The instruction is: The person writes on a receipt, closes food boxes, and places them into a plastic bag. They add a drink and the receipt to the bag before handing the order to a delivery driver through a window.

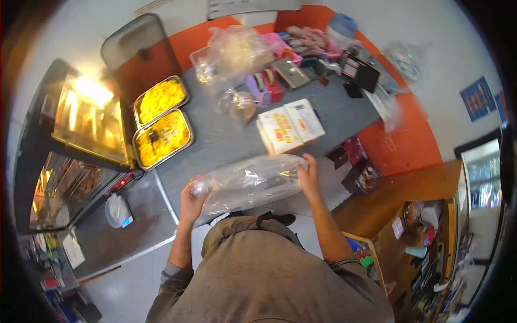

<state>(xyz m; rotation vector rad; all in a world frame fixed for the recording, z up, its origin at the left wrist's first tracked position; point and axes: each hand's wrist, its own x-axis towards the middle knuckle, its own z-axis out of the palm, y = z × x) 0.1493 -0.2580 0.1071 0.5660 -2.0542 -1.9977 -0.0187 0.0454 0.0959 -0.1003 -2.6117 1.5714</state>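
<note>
A clear plastic bag (247, 182) is stretched sideways in front of my body, over the near edge of the grey table (215, 134). My left hand (192, 198) is closed on its bunched left end. At the right end my right hand (308, 176) grips the bag between thumb and fingers. Just beyond the bag lies a white box with orange print (283, 132). Two metal trays hold yellow food, one farther back (184, 99) and one nearer (189, 141), at the table's left side.
A lit glass warming cabinet (91, 124) stands at the left, with a scale (118, 211) beside it. At the back are a tape dispenser (264, 88), a large plastic bag (237, 51) and pink baskets (331, 49). A dark bin (362, 176) is at the right.
</note>
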